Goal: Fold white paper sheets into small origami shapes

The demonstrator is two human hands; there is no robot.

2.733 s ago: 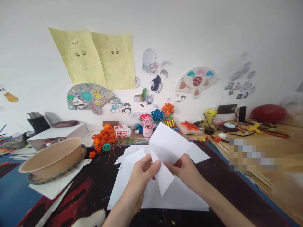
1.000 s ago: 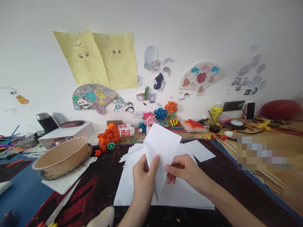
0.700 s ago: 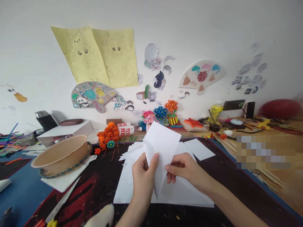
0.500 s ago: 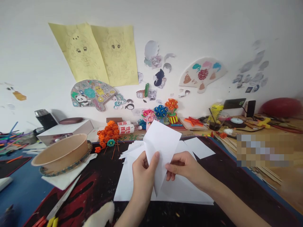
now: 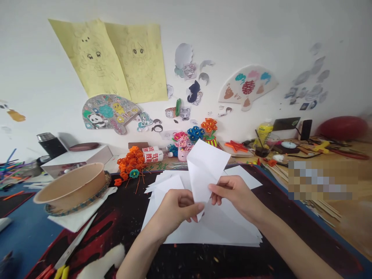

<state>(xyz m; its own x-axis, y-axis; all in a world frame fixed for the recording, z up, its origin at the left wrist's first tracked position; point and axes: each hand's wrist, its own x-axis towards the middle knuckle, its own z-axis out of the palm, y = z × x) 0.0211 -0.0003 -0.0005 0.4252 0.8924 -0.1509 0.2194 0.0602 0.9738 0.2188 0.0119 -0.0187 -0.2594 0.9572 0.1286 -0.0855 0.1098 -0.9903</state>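
Between my hands a sheet of white paper stands upright, folded so that it narrows to a point at the bottom. My left hand pinches it near that lower tip, thumb in front. On the paper's right edge, a bit higher, my right hand pinches with thumb and fingers. Beneath both hands lies a spread of white sheets on the dark mat. One more loose white sheet rests behind my right hand.
To the left are a round tan basin, scissors and a white fuzzy thing. Orange pipe-cleaner flowers and white bottles lie behind. Thin wooden sticks and a yellow bottle are at right.
My left hand has slid down to the paper's lower tip and its thumb now points right. The paper has moved slightly up and right, its lower part drawn in narrower.
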